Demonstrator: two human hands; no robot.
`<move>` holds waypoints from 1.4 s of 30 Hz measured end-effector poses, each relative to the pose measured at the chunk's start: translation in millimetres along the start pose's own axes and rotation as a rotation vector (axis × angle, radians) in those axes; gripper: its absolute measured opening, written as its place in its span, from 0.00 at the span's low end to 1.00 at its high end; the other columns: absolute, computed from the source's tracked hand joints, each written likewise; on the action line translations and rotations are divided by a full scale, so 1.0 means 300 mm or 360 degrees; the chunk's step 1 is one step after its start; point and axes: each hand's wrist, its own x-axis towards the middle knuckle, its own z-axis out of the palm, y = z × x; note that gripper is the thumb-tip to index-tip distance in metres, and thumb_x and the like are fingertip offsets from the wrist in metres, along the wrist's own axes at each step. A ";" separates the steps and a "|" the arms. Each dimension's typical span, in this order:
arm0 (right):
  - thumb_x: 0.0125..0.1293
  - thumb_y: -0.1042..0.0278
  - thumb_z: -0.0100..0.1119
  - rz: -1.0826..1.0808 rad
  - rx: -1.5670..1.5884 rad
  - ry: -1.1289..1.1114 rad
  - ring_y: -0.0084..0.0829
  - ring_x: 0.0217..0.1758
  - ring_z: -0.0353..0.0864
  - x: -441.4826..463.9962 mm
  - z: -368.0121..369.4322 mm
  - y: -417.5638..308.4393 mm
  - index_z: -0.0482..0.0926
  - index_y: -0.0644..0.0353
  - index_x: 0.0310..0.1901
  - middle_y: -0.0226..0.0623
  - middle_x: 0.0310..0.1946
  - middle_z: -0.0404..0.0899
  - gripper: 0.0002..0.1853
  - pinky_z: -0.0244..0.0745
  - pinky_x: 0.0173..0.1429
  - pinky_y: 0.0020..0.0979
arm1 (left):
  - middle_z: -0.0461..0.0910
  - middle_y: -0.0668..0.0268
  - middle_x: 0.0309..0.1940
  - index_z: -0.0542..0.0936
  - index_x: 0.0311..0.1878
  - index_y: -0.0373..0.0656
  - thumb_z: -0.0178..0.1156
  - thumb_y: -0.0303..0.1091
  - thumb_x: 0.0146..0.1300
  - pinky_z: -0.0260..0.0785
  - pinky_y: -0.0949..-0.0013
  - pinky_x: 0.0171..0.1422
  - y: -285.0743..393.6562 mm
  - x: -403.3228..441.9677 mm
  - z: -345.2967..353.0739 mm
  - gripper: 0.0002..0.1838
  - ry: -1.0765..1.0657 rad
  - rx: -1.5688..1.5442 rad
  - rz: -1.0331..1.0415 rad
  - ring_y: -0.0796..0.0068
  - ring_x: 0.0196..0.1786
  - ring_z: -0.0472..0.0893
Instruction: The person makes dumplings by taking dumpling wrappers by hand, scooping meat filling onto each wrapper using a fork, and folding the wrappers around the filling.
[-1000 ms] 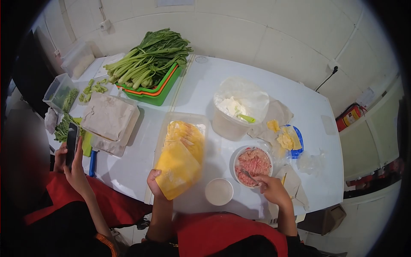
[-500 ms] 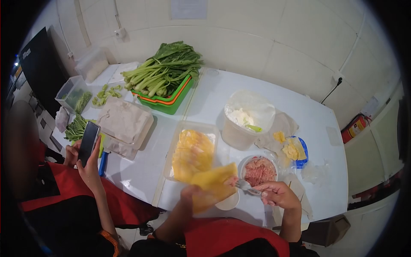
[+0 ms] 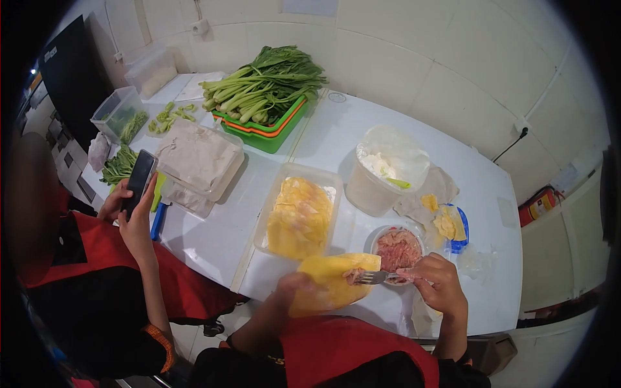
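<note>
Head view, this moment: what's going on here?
The person's left hand holds a yellow sheet above the table's near edge. The right hand holds a fork, its tines by a bit of meat at the sheet. More minced meat sits in a bowl just beyond, and more yellow sheets lie in a container. To the left, a co-worker holds a phone.

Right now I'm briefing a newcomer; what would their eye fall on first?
Probably the heap of leafy greens, on green and orange trays at the back of the table. Then, in front, the yellow sheet in the left hand and the fork in the right hand.
</note>
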 end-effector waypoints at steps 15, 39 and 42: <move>0.59 0.67 0.58 0.1040 0.1604 0.0303 0.11 0.19 0.59 -0.027 0.187 0.056 0.77 0.64 0.38 0.20 0.21 0.67 0.10 0.53 0.23 0.17 | 0.67 0.49 0.56 0.63 0.60 0.32 0.49 0.36 0.41 0.63 0.53 0.61 -0.079 0.015 -0.073 0.37 0.0557 -0.0191 -0.0037 0.50 0.56 0.70; 0.51 0.67 0.67 0.0727 0.0763 -0.0033 0.16 0.18 0.63 0.130 0.225 -0.096 0.75 0.61 0.31 0.25 0.15 0.66 0.11 0.60 0.24 0.22 | 0.65 0.50 0.59 0.57 0.65 0.35 0.48 0.34 0.48 0.58 0.55 0.66 -0.060 0.082 0.036 0.37 0.0196 -0.0205 0.0319 0.54 0.60 0.68; 0.49 0.64 0.68 0.0697 0.0484 -0.0156 0.23 0.17 0.64 0.160 0.236 -0.114 0.74 0.59 0.31 0.28 0.14 0.65 0.13 0.62 0.23 0.26 | 0.65 0.50 0.59 0.58 0.65 0.35 0.47 0.34 0.48 0.58 0.56 0.65 -0.059 0.067 0.021 0.36 0.0292 -0.0159 0.0300 0.54 0.60 0.69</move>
